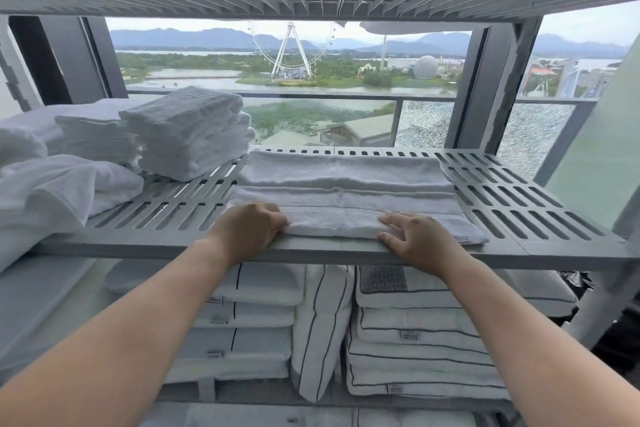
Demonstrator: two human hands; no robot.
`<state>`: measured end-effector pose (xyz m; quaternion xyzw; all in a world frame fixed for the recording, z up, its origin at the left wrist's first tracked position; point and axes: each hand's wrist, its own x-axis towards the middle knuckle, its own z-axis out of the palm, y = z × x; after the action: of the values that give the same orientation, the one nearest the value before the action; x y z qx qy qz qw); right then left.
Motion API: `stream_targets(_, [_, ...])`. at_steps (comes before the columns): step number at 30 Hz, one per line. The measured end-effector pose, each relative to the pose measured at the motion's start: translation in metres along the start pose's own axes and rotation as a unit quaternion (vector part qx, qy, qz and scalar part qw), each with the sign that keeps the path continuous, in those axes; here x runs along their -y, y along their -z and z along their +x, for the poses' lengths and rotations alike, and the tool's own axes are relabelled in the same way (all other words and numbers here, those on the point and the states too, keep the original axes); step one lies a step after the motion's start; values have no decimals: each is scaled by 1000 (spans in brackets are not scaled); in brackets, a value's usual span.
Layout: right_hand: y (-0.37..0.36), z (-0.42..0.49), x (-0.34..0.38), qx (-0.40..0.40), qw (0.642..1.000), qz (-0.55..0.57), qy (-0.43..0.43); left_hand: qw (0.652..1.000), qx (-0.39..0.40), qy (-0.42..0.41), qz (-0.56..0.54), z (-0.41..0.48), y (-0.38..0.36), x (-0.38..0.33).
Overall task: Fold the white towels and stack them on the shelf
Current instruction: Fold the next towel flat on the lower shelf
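The folded towel lies flat on the slotted grey shelf, its long near edge right at the shelf's front lip. The left hand has its fingers curled around the towel's near left corner, gripping it. The right hand rests further along the same edge, fingers spread loosely on top of the cloth and thumb at the front edge. Beyond the left hand and off to its left stands a thick stack of folded towels, with a flatter stack touching it. A loose towel lies rumpled still further left. Beneath both hands, the lower level holds striped pillows. Past the hands, a window shows a big wheel.
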<state>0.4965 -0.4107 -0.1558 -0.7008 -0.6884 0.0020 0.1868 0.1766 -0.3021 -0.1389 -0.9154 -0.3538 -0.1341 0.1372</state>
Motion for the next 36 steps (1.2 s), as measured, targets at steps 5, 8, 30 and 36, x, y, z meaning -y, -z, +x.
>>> stream_targets(5, [-1, -1, 22, 37, 997, -4, -64, 999, 2, 51, 13, 13, 2, -1])
stream_targets(8, [-5, -3, 32, -19, 996, -47, -73, 998, -14, 57, 5, 21, -3, 0])
stream_targets(30, [30, 186, -29, -201, 929, -266, -160, 982, -122, 136, 51, 195, -15, 63])
stream_targets(36, [14, 250, -62, 13, 957, -216, -194, 984, 52, 165, 43, 241, -52, 83])
